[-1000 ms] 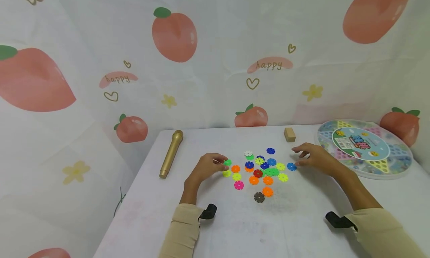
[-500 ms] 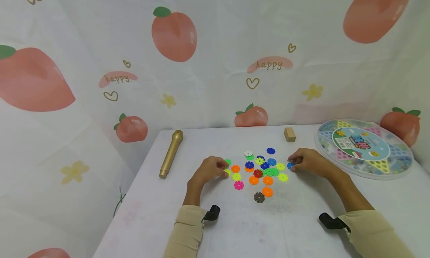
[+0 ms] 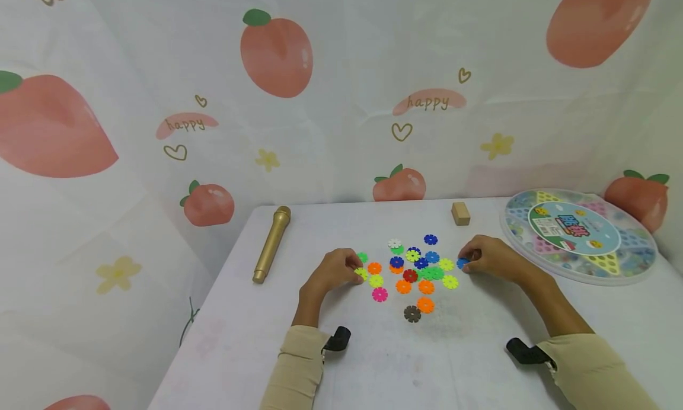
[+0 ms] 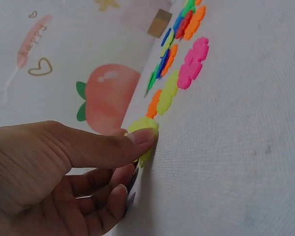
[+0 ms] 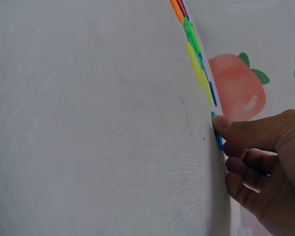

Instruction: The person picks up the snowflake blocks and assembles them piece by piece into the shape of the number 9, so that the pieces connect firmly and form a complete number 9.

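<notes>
Notched plastic snowflake discs in many colours lie in a loose cluster in the middle of the table, some overlapping. At the cluster's left edge my left hand (image 3: 337, 269) pinches a yellow snowflake disc (image 4: 146, 127), its thumb across the front of the disc. On the opposite side, my right hand (image 3: 492, 257) pinches a blue snowflake disc (image 5: 217, 132) between thumb and forefinger, low over the tabletop. A pink disc (image 3: 380, 294) and a second yellow disc (image 4: 168, 93) lie near the left hand. Closest to the right hand are other yellow discs (image 3: 450, 281).
A gold microphone-shaped stick (image 3: 272, 244) lies at the table's left. Toward the back stands a small wooden block (image 3: 460, 214). A large round game box (image 3: 635, 244) with a clear rim lies at the back right, behind the right forearm. A printed cloth hangs behind the table.
Both hands have moved slightly inward and down. The right fingers have closed on the blue disc, and the left thumb and fingers on the yellow one. The other discs have stayed put.
</notes>
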`<state>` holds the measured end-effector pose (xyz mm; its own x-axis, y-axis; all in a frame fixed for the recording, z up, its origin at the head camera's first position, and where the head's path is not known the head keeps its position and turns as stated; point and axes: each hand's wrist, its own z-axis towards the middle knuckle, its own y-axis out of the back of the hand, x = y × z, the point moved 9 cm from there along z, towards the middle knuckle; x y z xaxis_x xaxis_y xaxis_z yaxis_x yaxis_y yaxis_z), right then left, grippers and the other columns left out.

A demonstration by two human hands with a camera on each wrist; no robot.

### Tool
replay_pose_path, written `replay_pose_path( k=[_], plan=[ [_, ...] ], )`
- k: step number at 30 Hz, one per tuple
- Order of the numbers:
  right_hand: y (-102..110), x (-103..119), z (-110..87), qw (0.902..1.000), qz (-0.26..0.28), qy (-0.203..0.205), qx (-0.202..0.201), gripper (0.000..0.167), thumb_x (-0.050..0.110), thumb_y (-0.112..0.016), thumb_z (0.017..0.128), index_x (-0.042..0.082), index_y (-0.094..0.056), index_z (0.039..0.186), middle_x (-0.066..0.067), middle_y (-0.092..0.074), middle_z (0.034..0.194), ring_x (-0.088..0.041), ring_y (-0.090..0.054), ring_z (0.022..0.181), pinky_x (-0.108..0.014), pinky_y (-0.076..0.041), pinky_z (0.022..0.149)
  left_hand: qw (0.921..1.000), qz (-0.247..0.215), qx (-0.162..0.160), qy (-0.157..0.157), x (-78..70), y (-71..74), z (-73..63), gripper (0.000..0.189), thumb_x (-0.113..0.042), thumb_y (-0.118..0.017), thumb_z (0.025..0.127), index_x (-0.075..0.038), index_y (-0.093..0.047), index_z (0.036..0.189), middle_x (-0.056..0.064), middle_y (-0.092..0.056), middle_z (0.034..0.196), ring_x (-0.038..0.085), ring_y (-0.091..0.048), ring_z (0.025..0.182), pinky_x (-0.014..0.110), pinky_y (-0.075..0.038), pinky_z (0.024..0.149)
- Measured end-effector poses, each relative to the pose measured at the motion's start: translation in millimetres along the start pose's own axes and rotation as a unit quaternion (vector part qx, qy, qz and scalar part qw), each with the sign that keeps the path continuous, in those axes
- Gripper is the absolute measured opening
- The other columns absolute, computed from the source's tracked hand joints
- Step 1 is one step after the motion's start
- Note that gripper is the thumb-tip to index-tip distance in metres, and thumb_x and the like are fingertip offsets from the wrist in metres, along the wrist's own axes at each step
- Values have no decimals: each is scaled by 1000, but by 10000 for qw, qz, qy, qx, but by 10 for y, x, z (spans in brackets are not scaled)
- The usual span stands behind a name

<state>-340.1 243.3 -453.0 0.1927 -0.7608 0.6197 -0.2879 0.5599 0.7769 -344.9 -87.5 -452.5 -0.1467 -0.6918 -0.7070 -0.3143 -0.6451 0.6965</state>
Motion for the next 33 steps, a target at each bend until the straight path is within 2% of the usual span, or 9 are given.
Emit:
replay_pose_path(
  k=[4,9,13,16,20,25,29,33],
  plan=[
    [4,4,-8,9999,99,-58,-1,29,17,-84,91,-1,-72,111,-6,-66,98,-22,-58,91,-34,-55,83,10000,-37,3,-83,-37,9,-5,20,-7,-87,86,-10,-74,102,3,-70,95,19,-64,90,36,-57,82],
    [7,6,-44,9996,216,-161,43,30,19,-84,91,3,-67,110,-5,-66,94,-22,-58,87,-33,-53,79,9994,-126,-270,-192,-93,78,-12,15,-9,-82,90,-11,-78,104,3,-72,93,19,-64,87,32,-56,74],
    [19,38,-68,9995,274,-121,43,23,18,-80,94,4,-72,111,-4,-72,98,-20,-62,90,-31,-57,84,9980,-399,-419,-253,-161,116,-14,13,-12,-79,93,-12,-80,107,3,-73,96,20,-68,84,31,-58,71],
    [36,101,-68,9991,431,7,-16,19,15,-76,97,3,-74,111,-4,-73,99,-19,-65,89,-28,-59,82,9957,-798,-358,-319,-250,106,-19,14,-14,-78,96,-10,-80,110,5,-75,98,24,-74,84,31,-63,74],
    [55,233,-67,9975,683,169,-95,19,17,-74,99,4,-73,112,-5,-74,97,-20,-66,85,-25,-60,77,9894,-1398,-178,-357,-397,59,-39,20,-15,-78,97,-7,-78,115,6,-78,96,27,-79,87,31,-65,80],
    [89,414,-93,9951,891,311,-283,26,25,-74,101,5,-74,117,-9,-78,99,-23,-73,86,-31,-64,80,9800,-1924,-127,-494,-546,-14,-61,25,-17,-78,98,-7,-78,121,6,-79,95,30,-80,91,33,-65,83],
    [107,564,-115,9920,1066,513,-448,29,24,-73,102,3,-73,122,-12,-79,99,-28,-77,87,-36,-66,82,9705,-2359,-134,-471,-589,-93,-65,24,-18,-76,99,-8,-79,121,8,-80,97,36,-78,98,38,-65,88],
    [106,713,-117,9885,1162,785,-568,28,18,-73,101,-1,-71,121,-13,-79,96,-29,-78,86,-37,-66,82,9648,-2614,-49,-275,-599,-193,-57,25,-20,-75,100,-8,-77,122,8,-80,98,33,-78,99,38,-64,91]
  ],
)
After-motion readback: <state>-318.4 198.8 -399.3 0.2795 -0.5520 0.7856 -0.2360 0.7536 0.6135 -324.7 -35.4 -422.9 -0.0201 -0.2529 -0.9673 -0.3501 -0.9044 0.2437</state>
